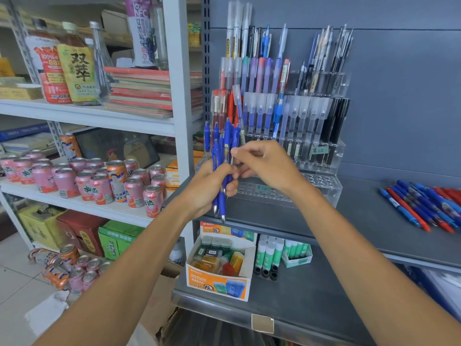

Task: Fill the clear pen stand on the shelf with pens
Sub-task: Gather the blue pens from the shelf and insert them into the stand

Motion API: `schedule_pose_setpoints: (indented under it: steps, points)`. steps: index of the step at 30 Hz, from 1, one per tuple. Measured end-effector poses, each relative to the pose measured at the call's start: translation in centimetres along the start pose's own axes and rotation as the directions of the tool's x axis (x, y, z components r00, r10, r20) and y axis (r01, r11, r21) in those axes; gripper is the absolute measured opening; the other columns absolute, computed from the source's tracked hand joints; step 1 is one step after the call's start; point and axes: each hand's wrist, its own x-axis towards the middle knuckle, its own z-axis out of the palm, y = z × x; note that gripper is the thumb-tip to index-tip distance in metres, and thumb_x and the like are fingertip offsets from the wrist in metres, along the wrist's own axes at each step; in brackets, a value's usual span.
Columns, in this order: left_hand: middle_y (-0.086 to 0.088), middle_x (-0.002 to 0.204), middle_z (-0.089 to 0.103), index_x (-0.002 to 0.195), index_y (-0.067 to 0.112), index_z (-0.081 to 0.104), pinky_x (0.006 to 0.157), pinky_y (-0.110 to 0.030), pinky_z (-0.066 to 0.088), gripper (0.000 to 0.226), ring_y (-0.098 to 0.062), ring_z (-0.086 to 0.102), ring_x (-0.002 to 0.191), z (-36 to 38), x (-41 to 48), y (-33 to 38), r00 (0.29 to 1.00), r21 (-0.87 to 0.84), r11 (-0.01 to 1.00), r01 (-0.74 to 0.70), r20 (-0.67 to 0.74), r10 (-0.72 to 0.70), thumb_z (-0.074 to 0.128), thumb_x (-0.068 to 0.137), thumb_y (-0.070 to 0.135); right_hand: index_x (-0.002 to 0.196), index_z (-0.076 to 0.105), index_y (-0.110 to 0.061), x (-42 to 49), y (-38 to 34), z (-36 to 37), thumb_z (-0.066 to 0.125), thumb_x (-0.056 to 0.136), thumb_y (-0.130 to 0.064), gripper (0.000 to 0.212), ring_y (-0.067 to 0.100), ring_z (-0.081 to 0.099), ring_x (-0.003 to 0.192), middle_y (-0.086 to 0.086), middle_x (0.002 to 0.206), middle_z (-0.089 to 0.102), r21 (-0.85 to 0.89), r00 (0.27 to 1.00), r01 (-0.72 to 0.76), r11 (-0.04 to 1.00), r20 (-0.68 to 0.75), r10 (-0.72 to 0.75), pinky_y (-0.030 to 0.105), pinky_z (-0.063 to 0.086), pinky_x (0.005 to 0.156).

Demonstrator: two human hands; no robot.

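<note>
Close before the left end of the clear pen stand (324, 191), the left hand (208, 187) grips a bundle of blue click pens (225, 148) in a closed fist; the pens stand almost upright, clicker ends up and metal tips poking out below the fist. The right hand (268, 166) meets the bundle from the right; its thumb and forefinger are drawn together in a narrow pinch at the bundle's right edge, apparently on one pen, though which one I cannot tell.

The empty holes of the front tier (272, 189) lie just behind and below the right wrist, opening upward; a pen's long axis already runs nearly in line with them, so I judge a short carry rightward and a tip-down drop would do; the right hand is the nearer one.

The stand sits on the grey shelf (361, 221); its upper tiers hold white-capped, pastel, red, blue and black pens, packed close; a couple of blue pens seem to stand at its lower left end. Well apart to the right, a loose pile of blue and red pens (424, 208) lies flat on the shelf.
</note>
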Motion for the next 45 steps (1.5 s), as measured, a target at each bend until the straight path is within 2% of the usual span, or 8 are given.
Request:
schedule_pose_setpoints:
  steps: [4, 8, 15, 23, 28, 33, 38, 45]
  points:
    - [-0.005, 0.070, 0.058, 0.088, 0.005, 0.055, 0.047, -0.023, 0.034, 0.021, -0.012, 0.040, 0.050, 0.7, -0.6, 0.1, 0.999, 0.023, 1.000, 0.000, 0.036, -0.001, 0.037, 0.098, -0.001, 0.087, 0.071, 0.001, -0.6, 0.3, -0.4, 0.067, 0.092, -0.018, 0.020, 0.017, 0.067, 0.064, 0.012, 0.068, 0.070, 0.027, 1.000, 0.001, 1.000, 0.031, -0.002, 0.031, 0.059, 0.073]
    - [-0.010, 0.084, 0.070, 0.105, 0.008, 0.060, 0.054, -0.026, 0.045, 0.021, -0.016, 0.047, 0.054, 1.3, -1.1, 0.1, 1.000, 0.081, 0.997, -0.008, 0.022, 0.006, 0.040, 0.101, 0.004, 0.083, 0.073, -0.005, -0.8, 0.7, -0.8, 0.069, 0.090, -0.021, 0.018, 0.021, 0.073, 0.076, 0.009, 0.077, 0.074, -0.022, 0.998, -0.017, 1.000, -0.058, 0.016, 0.035, 0.059, 0.080]
    - [-0.011, 0.093, 0.074, 0.105, 0.010, 0.056, 0.063, -0.029, 0.056, 0.015, -0.015, 0.061, 0.059, 0.9, -1.1, 0.4, 0.999, 0.041, 0.998, 0.040, -0.024, -0.039, 0.041, 0.101, 0.007, 0.089, 0.070, -0.005, -0.8, 0.8, -1.9, 0.063, 0.095, -0.019, 0.017, 0.025, 0.072, 0.079, 0.012, 0.081, 0.071, 0.096, 0.988, -0.065, 0.993, -0.134, 0.077, 0.033, 0.061, 0.077]
    - [-0.008, 0.081, 0.068, 0.100, 0.010, 0.052, 0.048, -0.027, 0.047, 0.010, -0.016, 0.051, 0.046, 0.5, -1.0, 0.3, 0.999, 0.159, 0.987, 0.032, -0.046, -0.024, 0.042, 0.101, 0.007, 0.090, 0.064, -0.001, -0.2, 0.1, -2.6, 0.055, 0.099, -0.016, 0.020, 0.019, 0.070, 0.071, 0.012, 0.080, 0.070, 0.165, 0.971, -0.050, 0.985, -0.224, 0.087, 0.029, 0.061, 0.072]
    - [-0.003, 0.067, 0.051, 0.107, 0.003, 0.050, 0.042, -0.024, 0.037, 0.012, -0.014, 0.040, 0.044, -0.2, -0.7, 0.0, 0.996, 0.157, 0.987, 0.011, -0.093, 0.003, 0.040, 0.101, 0.005, 0.092, 0.061, 0.004, 0.8, -0.4, -2.4, 0.053, 0.099, -0.017, 0.024, 0.020, 0.069, 0.071, 0.009, 0.089, 0.071, 0.182, 0.957, -0.040, 0.983, -0.277, 0.090, 0.035, 0.061, 0.075]
    - [0.002, 0.061, 0.042, 0.106, 0.007, 0.050, 0.043, -0.025, 0.035, 0.012, -0.014, 0.038, 0.046, -1.5, -0.6, -0.4, 0.993, 0.165, 0.986, -0.025, -0.106, 0.043, 0.040, 0.100, 0.004, 0.091, 0.060, 0.000, 1.7, -0.7, -1.8, 0.051, 0.100, -0.016, 0.020, 0.014, 0.068, 0.069, 0.005, 0.084, 0.069, -0.026, 0.947, -0.023, 0.999, -0.320, 0.014, 0.028, 0.060, 0.071]
    - [0.002, 0.062, 0.040, 0.101, 0.008, 0.047, 0.045, -0.025, 0.036, 0.006, -0.015, 0.038, 0.048, -2.1, -0.6, -0.3, 0.994, 0.144, 0.988, -0.055, -0.088, 0.068, 0.043, 0.102, 0.012, 0.095, 0.057, 0.008, 2.5, -0.1, -0.5, 0.051, 0.101, -0.016, 0.025, 0.031, 0.069, 0.079, 0.017, 0.084, 0.068, -0.187, 0.958, 0.000, 0.982, -0.282, -0.054, 0.048, 0.057, 0.076]
    - [0.002, 0.064, 0.040, 0.082, 0.012, 0.042, 0.048, -0.026, 0.037, 0.022, -0.015, 0.038, 0.050, -3.4, -0.5, -0.7, 0.992, 0.174, 0.981, -0.090, -0.067, 0.102, 0.042, 0.103, 0.020, 0.095, 0.057, 0.006, 3.0, -0.1, 0.3, 0.049, 0.102, -0.016, 0.024, 0.038, 0.066, 0.081, 0.018, 0.087, 0.067, -0.236, 0.936, 0.040, 0.971, -0.332, -0.120, 0.050, 0.056, 0.074]
